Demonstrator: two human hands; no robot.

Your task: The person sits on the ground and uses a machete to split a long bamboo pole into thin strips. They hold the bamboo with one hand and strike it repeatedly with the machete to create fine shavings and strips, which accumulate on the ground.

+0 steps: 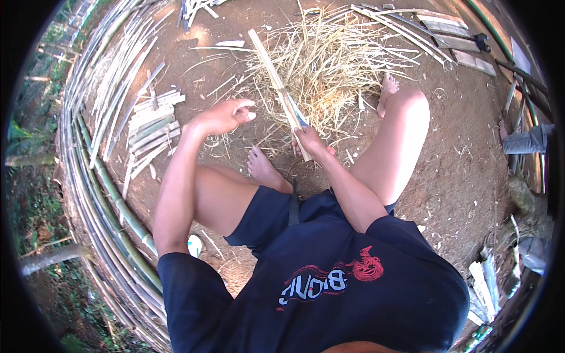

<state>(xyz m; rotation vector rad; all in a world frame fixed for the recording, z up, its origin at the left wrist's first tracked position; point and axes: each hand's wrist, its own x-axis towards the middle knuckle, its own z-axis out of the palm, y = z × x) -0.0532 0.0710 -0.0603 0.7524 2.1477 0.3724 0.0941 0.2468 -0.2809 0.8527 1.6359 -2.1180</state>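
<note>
A long pale bamboo strip (273,75) slants from the shavings down toward my lap, a darker node ring about midway along it. My right hand (312,142) is closed round its lower end, between my knees. Beside those fingers a narrow blue, pointed patch (301,119) lies along the strip; whether it is a blade I cannot tell. My left hand (226,116) hovers to the left of the strip, apart from it. Its fingers are bent with a gap between them and the thumb, and nothing shows in them. Behind the strip spreads a heap of thin shavings (335,65).
Short split pieces (154,126) are stacked at left, near long thin strips (120,76). Long bamboo poles (118,203) curve along the left edge. Flat slats (453,42) lie far right. More pale pieces (484,288) are at lower right. My bare feet flank the shavings.
</note>
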